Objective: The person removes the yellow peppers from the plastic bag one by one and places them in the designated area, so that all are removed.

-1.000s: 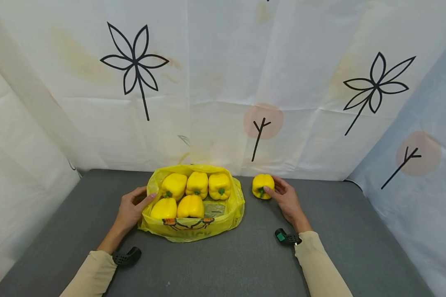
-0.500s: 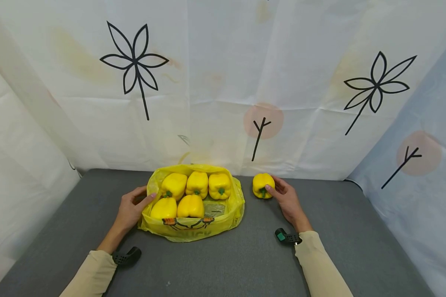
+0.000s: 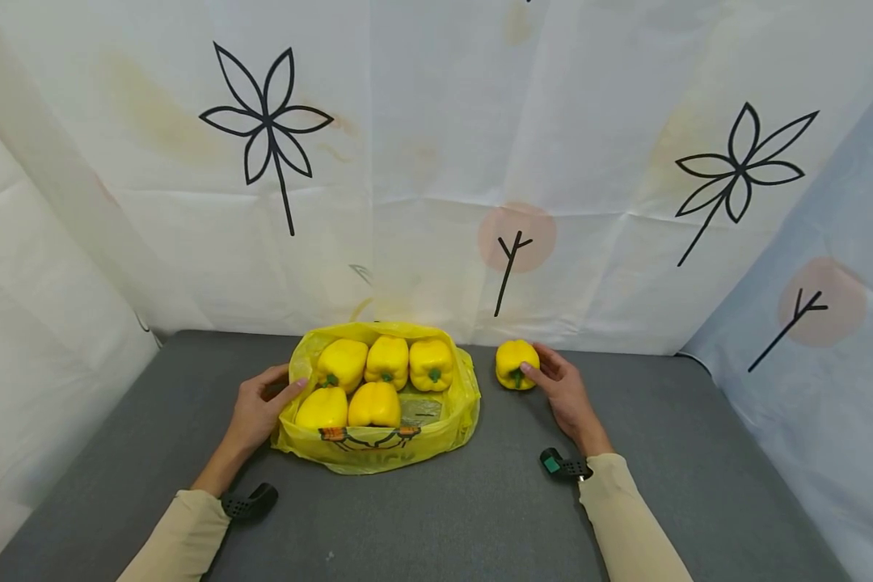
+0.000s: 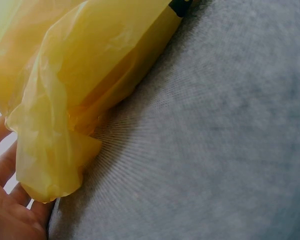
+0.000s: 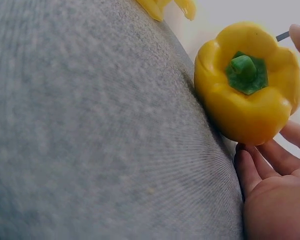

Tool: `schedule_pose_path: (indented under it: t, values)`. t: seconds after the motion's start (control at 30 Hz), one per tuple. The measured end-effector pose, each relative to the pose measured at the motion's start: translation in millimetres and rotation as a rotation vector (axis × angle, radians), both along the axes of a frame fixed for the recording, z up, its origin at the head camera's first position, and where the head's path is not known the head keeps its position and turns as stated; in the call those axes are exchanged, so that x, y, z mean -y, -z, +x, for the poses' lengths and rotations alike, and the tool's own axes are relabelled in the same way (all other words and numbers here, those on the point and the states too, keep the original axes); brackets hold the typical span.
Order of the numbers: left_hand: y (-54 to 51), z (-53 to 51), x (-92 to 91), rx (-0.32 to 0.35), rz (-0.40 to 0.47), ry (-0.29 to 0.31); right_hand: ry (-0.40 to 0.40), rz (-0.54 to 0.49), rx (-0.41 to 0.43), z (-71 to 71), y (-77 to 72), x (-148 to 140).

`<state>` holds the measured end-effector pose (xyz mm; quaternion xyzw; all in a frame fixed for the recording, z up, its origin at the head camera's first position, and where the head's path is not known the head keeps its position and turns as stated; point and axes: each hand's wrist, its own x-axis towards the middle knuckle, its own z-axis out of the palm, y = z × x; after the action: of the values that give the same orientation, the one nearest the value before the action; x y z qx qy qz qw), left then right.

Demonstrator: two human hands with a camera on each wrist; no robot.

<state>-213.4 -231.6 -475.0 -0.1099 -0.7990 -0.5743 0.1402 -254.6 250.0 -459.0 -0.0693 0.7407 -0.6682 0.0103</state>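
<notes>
A yellow plastic bag (image 3: pixel 378 461) stands wide open, with several yellow peppers (image 3: pixel 374 404) inside. At its left side, my left hand (image 3: pixel 255 412) holds the edge, thumb over the rim and fingers outside. The left wrist view shows bag folds (image 4: pixel 50 170) against the fingers of that hand (image 4: pixel 7 200). One more yellow pepper (image 3: pixel 512 356) sits on the table right of the bag, my right hand (image 3: pixel 567 400) around its right side with the thumb at its front. In the right wrist view this pepper (image 5: pixel 240 115) shows its green stem, with fingers of the right hand (image 5: pixel 280 195) under and beside it.
The grey table (image 3: pixel 422 525) extends around the bag and pepper. White cloth (image 3: pixel 407 162) with printed flowers and twigs hangs directly behind the table, with more cloth at both sides. Each wrist wears a dark strapped device.
</notes>
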Motion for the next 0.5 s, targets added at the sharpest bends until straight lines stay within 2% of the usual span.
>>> schedule_pose_path:
  t: [0.23, 0.4, 0.5]
  values:
    - [2.3, -0.1, 0.8, -0.004, -0.008, 0.002, 0.031, -0.008, 0.004, -0.1, -8.0, -1.8]
    - [2.6, -0.5, 1.2, -0.002, -0.015, -0.006, 0.043, -0.022, -0.046, 0.6, -16.1, -4.1]
    - [0.9, 0.0, -0.3, -0.001, 0.003, -0.003, 0.041, 0.008, -0.078, 3.4, -23.6, -5.8]
